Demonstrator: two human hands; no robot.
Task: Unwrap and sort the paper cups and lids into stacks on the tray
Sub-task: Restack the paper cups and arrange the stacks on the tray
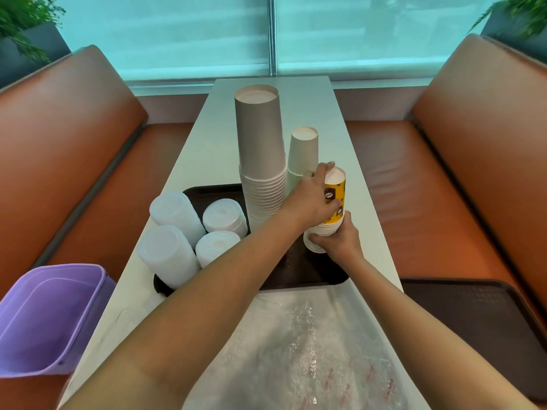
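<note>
A dark tray (296, 273) lies on the white table. On it stand a tall stack of grey cups (260, 161), upside down, and a shorter stack of white cups (303, 155) behind. At the tray's right side is a stack of yellow patterned cups (336, 199). My left hand (310, 199) grips the upper part of that stack. My right hand (340, 238) holds its lower rims. Several stacks of white lids (177, 232) in clear wrap sit on the tray's left part.
Crumpled clear plastic wrap (307, 350) lies on the table in front of me. A purple bin (47, 318) stands at the left. A second dark tray (479, 327) rests on the right orange bench (429, 179). Another orange bench (68, 161) is at the left.
</note>
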